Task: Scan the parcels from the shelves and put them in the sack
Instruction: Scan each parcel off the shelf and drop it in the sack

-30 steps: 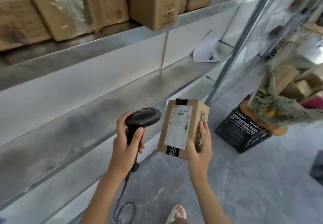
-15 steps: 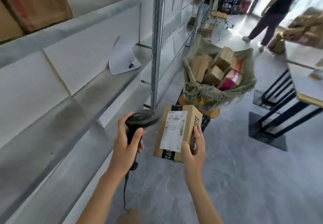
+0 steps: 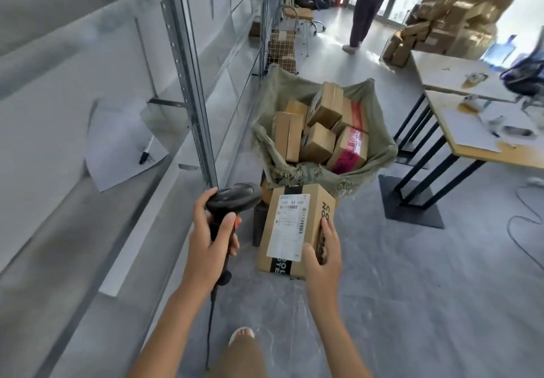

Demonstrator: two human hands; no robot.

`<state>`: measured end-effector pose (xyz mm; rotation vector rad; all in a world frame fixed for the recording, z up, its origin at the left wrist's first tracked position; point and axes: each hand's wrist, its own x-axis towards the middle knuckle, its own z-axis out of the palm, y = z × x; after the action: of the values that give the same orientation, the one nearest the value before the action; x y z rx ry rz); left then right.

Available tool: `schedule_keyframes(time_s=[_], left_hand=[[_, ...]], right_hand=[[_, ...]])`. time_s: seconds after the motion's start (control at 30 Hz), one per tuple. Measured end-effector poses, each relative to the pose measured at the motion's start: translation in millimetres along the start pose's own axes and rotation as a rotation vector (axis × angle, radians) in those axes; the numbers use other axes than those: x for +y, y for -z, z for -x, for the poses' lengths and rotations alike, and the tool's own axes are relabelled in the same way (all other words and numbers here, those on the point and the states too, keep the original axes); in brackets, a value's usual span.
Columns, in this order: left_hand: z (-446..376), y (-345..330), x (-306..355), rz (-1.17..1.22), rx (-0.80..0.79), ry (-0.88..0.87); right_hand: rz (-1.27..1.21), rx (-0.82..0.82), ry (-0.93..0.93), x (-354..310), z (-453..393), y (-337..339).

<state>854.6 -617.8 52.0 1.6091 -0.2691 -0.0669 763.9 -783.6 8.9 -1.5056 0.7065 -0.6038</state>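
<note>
My right hand (image 3: 322, 255) grips a brown cardboard parcel (image 3: 291, 230) by its lower right corner, white barcode label facing up. My left hand (image 3: 210, 234) holds the black handheld scanner (image 3: 232, 201) by its grip, head level with the parcel's top left; its cable hangs down. Straight ahead stands the open green sack (image 3: 270, 130), holding several brown parcels (image 3: 318, 142) and one with red tape (image 3: 350, 149). The held parcel is just in front of the sack's near rim.
Grey metal shelves (image 3: 188, 83) run along the left, with a sheet of paper (image 3: 123, 145) and a pen (image 3: 145, 152) on one. A table (image 3: 471, 145) stands at right. A person (image 3: 368, 3) walks at the back near stacked boxes (image 3: 447, 27).
The view has swung right from the shelves to the sack, which now lies straight ahead and closer. Both hands keep their hold on scanner and parcel.
</note>
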Motion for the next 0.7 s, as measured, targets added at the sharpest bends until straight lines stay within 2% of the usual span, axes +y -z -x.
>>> schedule_keyframes(time_s=[0.13,0.43,0.7], left_hand=[[-75.5,-7.0,-2.2,0.030,-0.037,0.010],[-192.4,-44.3,-12.3,0.062,-0.110,0.038],[-283.6,-88.5,-31.4,0.045,-0.045,0.039]], right_hand=[[-0.006,0.096,-0.011,-11.2,-56.5,-30.7],[0.015,0.156,-0.056,-14.3,-144.5,-63.6],[-0.028,0.067,0.042,-37.3,-291.9,-94.2]])
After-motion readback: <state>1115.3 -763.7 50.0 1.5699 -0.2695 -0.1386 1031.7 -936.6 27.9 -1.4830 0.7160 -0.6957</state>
